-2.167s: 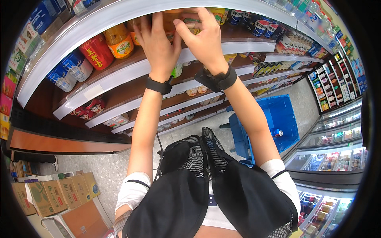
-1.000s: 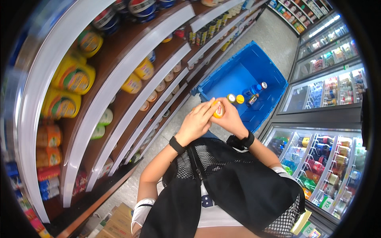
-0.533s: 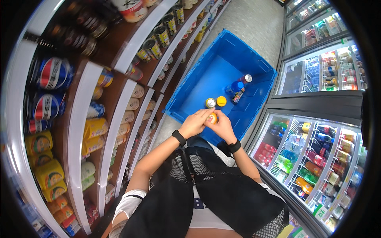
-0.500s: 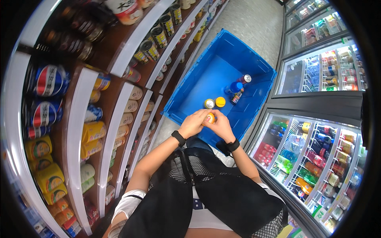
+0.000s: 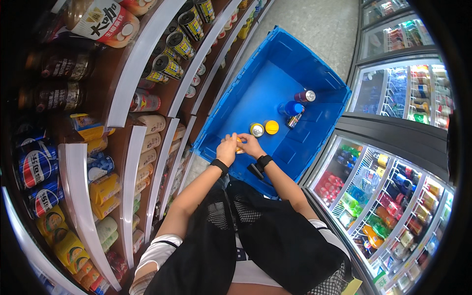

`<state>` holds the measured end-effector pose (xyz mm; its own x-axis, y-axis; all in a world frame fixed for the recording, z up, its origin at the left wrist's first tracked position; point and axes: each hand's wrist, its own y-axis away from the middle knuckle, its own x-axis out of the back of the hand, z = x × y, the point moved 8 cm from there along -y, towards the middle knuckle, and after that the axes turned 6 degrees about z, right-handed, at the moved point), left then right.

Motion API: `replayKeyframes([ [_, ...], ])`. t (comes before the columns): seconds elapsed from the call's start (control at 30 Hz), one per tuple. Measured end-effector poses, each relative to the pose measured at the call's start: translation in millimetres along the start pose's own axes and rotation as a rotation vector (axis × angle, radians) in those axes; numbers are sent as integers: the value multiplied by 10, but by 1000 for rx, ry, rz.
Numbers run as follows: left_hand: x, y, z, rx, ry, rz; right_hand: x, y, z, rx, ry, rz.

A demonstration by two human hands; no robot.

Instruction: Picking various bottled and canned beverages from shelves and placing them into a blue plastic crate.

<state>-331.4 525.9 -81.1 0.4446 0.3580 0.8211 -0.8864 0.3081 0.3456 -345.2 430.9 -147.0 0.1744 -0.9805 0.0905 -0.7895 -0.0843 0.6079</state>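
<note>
My left hand (image 5: 226, 150) and my right hand (image 5: 252, 146) meet over the near edge of a large blue crate (image 5: 246, 93). Between them they grip a small orange-yellow drink container (image 5: 239, 144), mostly hidden by my fingers; whether it is a can or a bottle I cannot make out. Just beyond my hands, a can with a silver top (image 5: 256, 130) stands in the crate beside a yellow-capped container (image 5: 271, 127). Farther right inside are a blue-capped bottle (image 5: 293, 108), a dark slim bottle (image 5: 294, 121) and a dark red can (image 5: 307, 96).
Shelves on the left hold blue cans (image 5: 37, 160), yellow packs (image 5: 104, 189), black-and-yellow cans (image 5: 180, 45) and a large white-labelled bottle (image 5: 105, 24). Glass-door coolers (image 5: 373, 196) with many bottles line the right side. Grey floor (image 5: 319, 19) shows beyond the crate.
Both hands, holding the orange-yellow container, have shifted slightly left, and my fingers now cover more of it. My view has turned, so the shelves and crate appear shifted. The crate's contents look the same.
</note>
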Motion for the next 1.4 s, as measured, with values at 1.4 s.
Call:
replayKeyframes([
  [1.4,2515,3432,-978,251,1,1546,-514,714,-1683,725,25,307],
])
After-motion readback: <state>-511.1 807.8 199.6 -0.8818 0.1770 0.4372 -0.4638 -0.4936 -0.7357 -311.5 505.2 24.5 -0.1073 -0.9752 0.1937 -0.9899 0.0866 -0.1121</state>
